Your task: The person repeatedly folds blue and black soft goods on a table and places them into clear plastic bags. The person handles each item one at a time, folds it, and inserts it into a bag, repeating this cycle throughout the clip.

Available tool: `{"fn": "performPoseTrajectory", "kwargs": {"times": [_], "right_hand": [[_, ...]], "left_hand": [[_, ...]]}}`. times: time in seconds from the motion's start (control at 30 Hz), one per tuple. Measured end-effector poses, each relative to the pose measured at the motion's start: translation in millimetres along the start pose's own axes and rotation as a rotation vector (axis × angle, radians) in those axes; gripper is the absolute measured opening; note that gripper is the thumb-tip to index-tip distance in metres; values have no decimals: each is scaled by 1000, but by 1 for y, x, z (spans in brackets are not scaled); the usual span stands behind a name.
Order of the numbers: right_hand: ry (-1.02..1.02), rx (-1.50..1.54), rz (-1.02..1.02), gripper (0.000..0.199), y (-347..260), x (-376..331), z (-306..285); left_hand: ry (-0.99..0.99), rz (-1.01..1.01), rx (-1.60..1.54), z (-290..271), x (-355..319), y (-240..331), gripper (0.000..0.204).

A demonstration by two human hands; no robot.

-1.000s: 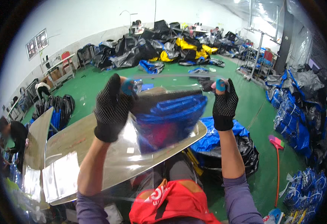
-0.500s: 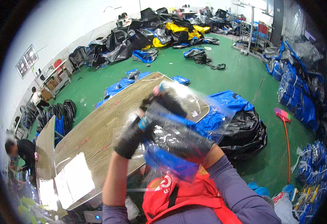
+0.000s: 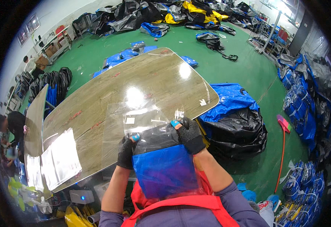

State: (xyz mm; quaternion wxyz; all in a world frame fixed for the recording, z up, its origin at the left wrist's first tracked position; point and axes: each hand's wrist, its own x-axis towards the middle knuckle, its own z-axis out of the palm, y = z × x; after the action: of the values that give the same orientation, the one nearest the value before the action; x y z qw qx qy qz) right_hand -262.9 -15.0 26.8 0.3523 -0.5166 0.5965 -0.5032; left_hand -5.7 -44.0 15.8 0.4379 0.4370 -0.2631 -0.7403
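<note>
Nearest the camera, the person in a red vest over purple sleeves is holding a clear plastic bag [image 3: 150, 151] with a folded blue and black item [image 3: 164, 166] inside it, both gloved hands clenched on the bag's upper corners: the left hand [image 3: 126, 152] is pinching the left corner and the right hand [image 3: 190, 135] is gripping the right corner, slightly higher and farther forward. The bag is hanging between the two hands against the person's chest, its filled part lying below and toward the body from the grip, while its empty, open end is stretching away from the hands and lying flat on the wooden table [image 3: 108, 98]. The bag's long axis is running from the chest out over the near table edge; both hands are equally close to it, each touching it. The blue part of the item is sitting lowest in the bag, the black part just under the hands. To the left on the same table a stack of clear bags [image 3: 59, 160] is lying well apart from the hands. Beyond the right hand, a blue and black heap [image 3: 235, 121] is resting on the green floor [image 3: 248, 72] beside the table, with a red-handled broom [image 3: 282, 143] farther right. At the far wall, more black, blue and yellow piles [image 3: 165, 15] are lying, and another person [image 3: 10, 126] is working at the far left
</note>
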Motion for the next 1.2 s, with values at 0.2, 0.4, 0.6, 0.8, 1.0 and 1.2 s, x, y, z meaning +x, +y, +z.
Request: {"fn": "performPoseTrajectory", "kwargs": {"times": [0.2,0.4,0.6,0.8,1.0,1.2], "right_hand": [[12,287,209,28,0,21,0],[227,354,172,21,4,50,3],[60,-366,-670,17,-52,79,25],[-482,-853,-793,21,-43,130,127],[-913,-862,-766,23,-79,165,132],[-956,-866,-666,26,-47,186,130]], "left_hand": [[-68,133,262,0,5,5,26],[-66,131,113,-26,70,27,41],[-133,178,-64,-36,94,24,41],[-150,247,66,-30,86,34,40],[-166,348,390,-43,87,40,40],[-299,318,245,-45,87,38,36]]}}
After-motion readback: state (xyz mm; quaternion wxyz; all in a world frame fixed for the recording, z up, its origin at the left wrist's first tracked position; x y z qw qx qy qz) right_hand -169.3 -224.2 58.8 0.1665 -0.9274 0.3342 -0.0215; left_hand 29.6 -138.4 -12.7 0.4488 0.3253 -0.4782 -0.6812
